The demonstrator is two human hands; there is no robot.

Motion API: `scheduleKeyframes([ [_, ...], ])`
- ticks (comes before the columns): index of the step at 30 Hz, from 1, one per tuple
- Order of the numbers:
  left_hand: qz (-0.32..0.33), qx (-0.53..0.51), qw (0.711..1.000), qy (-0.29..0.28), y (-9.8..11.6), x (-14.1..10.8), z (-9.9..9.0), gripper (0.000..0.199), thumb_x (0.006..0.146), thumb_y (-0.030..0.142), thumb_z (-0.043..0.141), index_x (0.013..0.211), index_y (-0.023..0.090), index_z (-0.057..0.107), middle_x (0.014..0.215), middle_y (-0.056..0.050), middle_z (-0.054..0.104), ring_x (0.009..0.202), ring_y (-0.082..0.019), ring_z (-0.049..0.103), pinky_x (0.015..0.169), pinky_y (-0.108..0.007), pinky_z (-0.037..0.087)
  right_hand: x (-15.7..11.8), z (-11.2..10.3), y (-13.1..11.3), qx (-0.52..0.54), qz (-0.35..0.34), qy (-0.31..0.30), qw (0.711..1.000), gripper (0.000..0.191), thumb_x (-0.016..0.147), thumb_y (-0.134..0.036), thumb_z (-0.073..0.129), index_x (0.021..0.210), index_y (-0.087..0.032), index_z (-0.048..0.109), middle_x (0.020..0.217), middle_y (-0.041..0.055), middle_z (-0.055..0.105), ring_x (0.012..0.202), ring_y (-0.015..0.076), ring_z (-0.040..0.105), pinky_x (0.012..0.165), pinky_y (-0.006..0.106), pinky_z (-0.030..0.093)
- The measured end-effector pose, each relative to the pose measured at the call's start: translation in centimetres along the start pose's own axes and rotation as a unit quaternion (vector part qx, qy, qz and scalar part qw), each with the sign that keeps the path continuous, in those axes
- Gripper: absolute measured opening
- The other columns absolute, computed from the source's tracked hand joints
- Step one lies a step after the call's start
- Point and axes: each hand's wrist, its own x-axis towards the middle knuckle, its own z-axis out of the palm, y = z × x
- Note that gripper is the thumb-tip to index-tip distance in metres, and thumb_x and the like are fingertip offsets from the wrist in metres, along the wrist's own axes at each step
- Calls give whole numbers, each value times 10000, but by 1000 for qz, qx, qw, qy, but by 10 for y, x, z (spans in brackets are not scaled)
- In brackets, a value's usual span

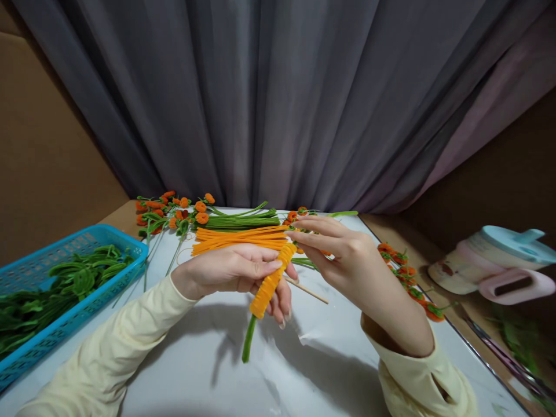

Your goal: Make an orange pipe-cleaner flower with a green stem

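Observation:
A yellow-orange pipe cleaner (270,284) is wound in a tight coil around a green pipe-cleaner stem (248,341), which sticks out below it. The coil tilts, its upper end leaning right. My left hand (243,267) is closed on it, with the thumb on top and fingers beneath. At the coil's upper end, the fingertips of my right hand (336,246) come together on the pipe cleaner; its thumb is mostly hidden. Behind my hands lie a bundle of orange pipe cleaners (238,237) and a bundle of green pipe cleaners (243,220).
A blue basket (141,249) with green pipe-cleaner pieces stands left. Finished orange flowers (200,207) lie back left, with more orange flowers (408,271) along the right edge. A thin wooden stick (310,291) lies below my right hand. A lidded cup (469,263) and scissors (499,353) are at right.

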Motion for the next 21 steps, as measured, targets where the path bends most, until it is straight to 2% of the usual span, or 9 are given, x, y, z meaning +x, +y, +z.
scheduleKeyframes([
  [3, 7, -13, 1000, -22, -1, 1, -3, 230, 936, 264, 401, 1051, 108, 523, 793, -95, 673, 654, -150, 654, 661, -259, 469, 0, 1, 1, 3, -13, 6, 1000, 241, 866, -87, 473, 935, -164, 690, 1023, 88, 669, 1005, 210, 607, 840, 363, 535],
  [6, 11, -6, 1000, -19, -1, 2, -4, 244, 945, 245, 375, 1067, 96, 526, 804, -100, 672, 694, -156, 659, 661, -255, 469, 0, 0, 1, 6, -23, 12, 1000, 232, 856, -82, 494, 968, -154, 684, 1011, 93, 672, 998, 212, 607, 846, 367, 533],
  [12, -5, 7, 1000, 23, 1, 3, -1, 196, 941, 251, 392, 1011, 122, 521, 788, -71, 672, 660, -139, 648, 671, -264, 476, 1, -4, 0, -10, -33, 6, 999, 238, 865, -94, 489, 974, -156, 692, 1007, 101, 672, 1009, 215, 601, 833, 374, 541],
  [17, -2, 16, 999, 40, 1, 4, 4, 308, 953, 337, 330, 1004, 108, 529, 789, -93, 660, 676, -166, 639, 641, -289, 491, 1, -5, -1, 0, -35, -6, 999, 241, 867, -97, 485, 948, -170, 700, 1012, 94, 673, 1019, 211, 596, 841, 379, 538],
  [19, 1, 14, 998, 61, 1, 4, 6, 311, 952, 339, 331, 997, 109, 535, 729, -62, 625, 629, -139, 610, 624, -273, 491, 2, -4, 0, 5, -37, -6, 999, 240, 868, -99, 484, 946, -173, 699, 998, 87, 677, 1008, 203, 600, 847, 371, 533],
  [21, -9, -1, 996, 93, 2, 5, 8, 289, 945, 343, 361, 952, 118, 543, 618, 9, 520, 511, -76, 515, 554, -216, 467, 3, -3, 2, 13, -33, -1, 999, 232, 869, -104, 488, 965, -159, 692, 990, 87, 681, 999, 199, 603, 868, 366, 519],
])
